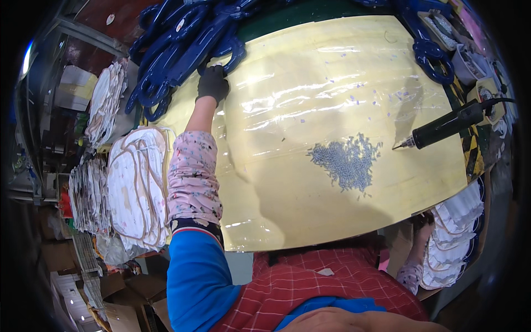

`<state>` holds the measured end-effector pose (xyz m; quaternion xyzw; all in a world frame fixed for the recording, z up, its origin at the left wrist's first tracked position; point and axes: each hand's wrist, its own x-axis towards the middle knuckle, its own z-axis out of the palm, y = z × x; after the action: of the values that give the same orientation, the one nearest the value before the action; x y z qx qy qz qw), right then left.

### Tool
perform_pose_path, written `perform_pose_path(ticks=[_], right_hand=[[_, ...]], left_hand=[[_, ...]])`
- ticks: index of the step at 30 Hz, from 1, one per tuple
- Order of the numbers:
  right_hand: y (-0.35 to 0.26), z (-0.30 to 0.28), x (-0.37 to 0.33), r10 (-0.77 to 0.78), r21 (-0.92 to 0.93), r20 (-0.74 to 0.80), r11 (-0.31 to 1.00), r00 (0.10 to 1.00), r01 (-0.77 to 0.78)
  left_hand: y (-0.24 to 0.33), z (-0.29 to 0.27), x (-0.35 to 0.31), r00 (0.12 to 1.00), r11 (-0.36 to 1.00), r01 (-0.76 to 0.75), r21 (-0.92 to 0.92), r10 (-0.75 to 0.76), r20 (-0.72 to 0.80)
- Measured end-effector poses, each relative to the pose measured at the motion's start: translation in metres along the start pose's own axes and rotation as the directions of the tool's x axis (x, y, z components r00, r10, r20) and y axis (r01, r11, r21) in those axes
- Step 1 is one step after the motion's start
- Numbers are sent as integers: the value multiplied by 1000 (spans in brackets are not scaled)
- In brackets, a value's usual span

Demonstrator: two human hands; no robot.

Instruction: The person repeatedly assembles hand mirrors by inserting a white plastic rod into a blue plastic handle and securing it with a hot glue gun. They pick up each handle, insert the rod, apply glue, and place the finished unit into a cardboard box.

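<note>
Loads of white pads (138, 188) are sitting left, with blue plastic frames (180, 52) lying heaped far left. Left grip (213, 84), gloved, is sitting over one frame's looped end; can't tell if it's pinching. Grey screws (349, 163) are lying mid-bench. Right grip (424, 220) is showing near right, too dark to tell whether it's spread. Black screwdriver (449, 125) is pointing left, far right.

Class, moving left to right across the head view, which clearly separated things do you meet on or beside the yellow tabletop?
White, brown-edged stacked pieces → black-gloved left hand → heap of small grey metal screws → black cylindrical power screwdriver.
</note>
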<state>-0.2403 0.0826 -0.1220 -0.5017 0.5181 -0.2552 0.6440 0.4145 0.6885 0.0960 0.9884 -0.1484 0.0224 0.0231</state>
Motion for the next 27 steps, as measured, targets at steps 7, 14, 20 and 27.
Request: perform_pose_path(ticks=[7, 14, 20, 27], right_hand=[[-125, 24, -91, -598, -356, -10, 751, 801, 556], [-226, 198, -200, -723, -59, 377, 605, 579, 794], [-222, 382, -305, 108, -105, 982, 994, 153, -22], [-191, 481, -314, 496, -359, 824, 831, 274, -426]], left_hand=[[-77, -46, 4, 831, 881, -49, 470, 297, -471], [-78, -101, -70, 730, 856, -372, 360, 509, -456], [68, -116, -265, 806, 821, -510, -258, 351, -476], [118, -102, -402, 729, 683, -683, -260, 613, -305]])
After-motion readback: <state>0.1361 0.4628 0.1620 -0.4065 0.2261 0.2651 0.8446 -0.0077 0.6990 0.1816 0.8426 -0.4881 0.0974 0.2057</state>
